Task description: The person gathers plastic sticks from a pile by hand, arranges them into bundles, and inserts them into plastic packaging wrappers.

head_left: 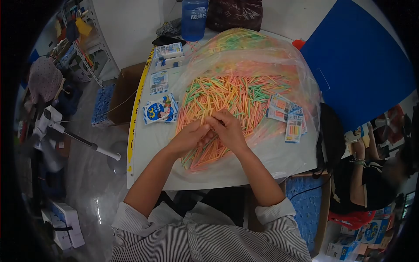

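Note:
A heap of thin pastel sticks, pink, yellow, orange and green, lies in a big clear plastic bag whose mouth is spread toward me. Over the near part of the heap, my left hand and my right hand meet with curled fingers. A few yellowish sticks poke up from between them; how many are held is hidden. Small printed packets rest on the bag to the right. Left of the heap lies a blue-and-white packet, with another packet behind it.
White packs, a blue water jug and a dark bag stand along the table's back. A large blue panel leans in at right. Beyond it sits another person. A cardboard box and a fan-like stand are at left.

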Demonstrator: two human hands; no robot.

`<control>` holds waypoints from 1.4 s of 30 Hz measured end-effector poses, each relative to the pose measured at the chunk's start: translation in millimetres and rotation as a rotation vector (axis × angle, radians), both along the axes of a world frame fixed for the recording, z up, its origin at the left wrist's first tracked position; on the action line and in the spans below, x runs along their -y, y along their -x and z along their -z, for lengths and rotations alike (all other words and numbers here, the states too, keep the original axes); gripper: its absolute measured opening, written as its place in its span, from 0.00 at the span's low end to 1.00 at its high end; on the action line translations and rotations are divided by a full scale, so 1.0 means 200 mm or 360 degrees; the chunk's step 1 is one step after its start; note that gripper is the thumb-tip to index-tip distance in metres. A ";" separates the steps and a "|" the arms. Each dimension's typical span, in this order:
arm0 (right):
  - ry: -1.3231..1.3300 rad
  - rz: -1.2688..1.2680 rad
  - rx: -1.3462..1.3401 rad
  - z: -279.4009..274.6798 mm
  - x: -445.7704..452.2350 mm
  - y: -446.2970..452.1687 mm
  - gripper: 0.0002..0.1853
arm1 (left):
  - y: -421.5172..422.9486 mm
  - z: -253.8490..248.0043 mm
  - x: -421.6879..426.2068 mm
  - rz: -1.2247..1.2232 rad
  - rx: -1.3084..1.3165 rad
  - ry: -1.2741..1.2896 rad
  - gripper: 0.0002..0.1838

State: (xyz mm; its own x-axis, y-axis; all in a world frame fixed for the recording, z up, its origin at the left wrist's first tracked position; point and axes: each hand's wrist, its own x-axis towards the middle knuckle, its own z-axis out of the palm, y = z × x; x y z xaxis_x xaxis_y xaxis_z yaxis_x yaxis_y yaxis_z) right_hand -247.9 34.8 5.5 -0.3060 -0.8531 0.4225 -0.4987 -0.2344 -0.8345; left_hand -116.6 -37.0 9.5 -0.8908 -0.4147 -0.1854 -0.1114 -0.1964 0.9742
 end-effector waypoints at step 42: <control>-0.0375 -0.0242 0.0667 -0.08 0.03 -0.09 0.10 | -0.06 0.09 -0.01 -0.0194 -0.0535 -0.0821 0.13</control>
